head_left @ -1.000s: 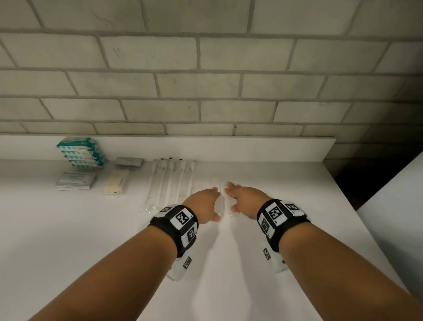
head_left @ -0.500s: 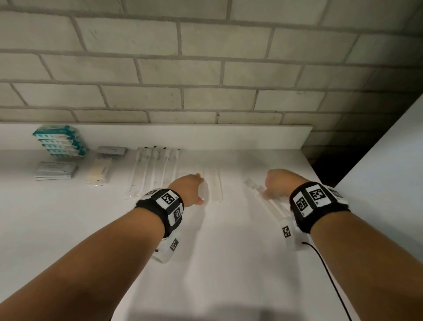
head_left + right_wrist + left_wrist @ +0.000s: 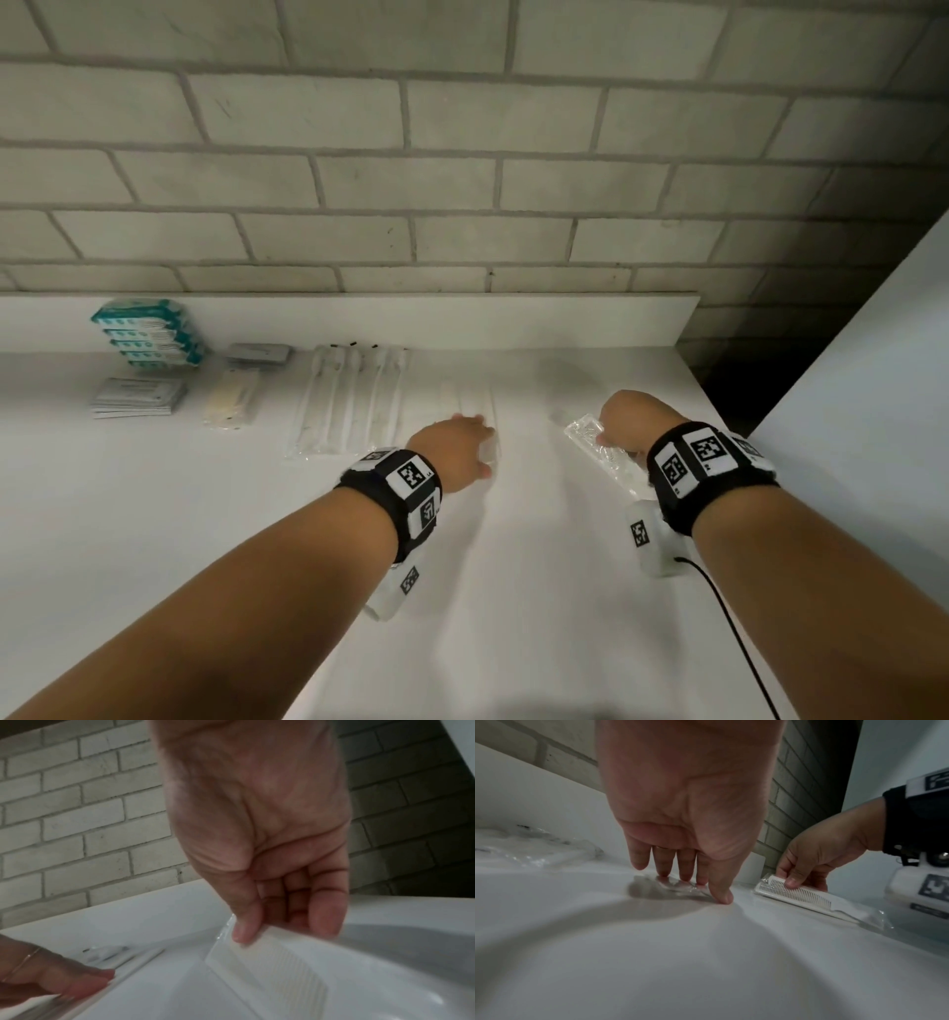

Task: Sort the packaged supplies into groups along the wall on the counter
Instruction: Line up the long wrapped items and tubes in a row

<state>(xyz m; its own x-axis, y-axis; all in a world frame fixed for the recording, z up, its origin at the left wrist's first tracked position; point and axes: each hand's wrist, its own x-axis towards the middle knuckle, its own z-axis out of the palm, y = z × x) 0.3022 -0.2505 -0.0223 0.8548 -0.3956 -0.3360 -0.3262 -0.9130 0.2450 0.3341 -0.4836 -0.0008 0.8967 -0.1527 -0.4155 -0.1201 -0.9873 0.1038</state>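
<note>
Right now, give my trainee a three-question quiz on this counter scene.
1. True or false: the right hand pinches a white plastic comb in a clear wrapper.
2. The left hand presses its fingertips on: A) the stack of teal-and-white boxes; B) a clear wrapped packet; C) the brick wall.
3. Fill in: the boxes stand at the counter's far ____ end.

Key: 1 true; 2 B; 3 left.

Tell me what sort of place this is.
Probably a hotel housekeeping or amenity supply counter. A white counter runs along a pale brick wall, with wrapped toothbrushes and stacked teal-and-white boxes in groups. The right hand pinches a white plastic-wrapped comb.
</note>
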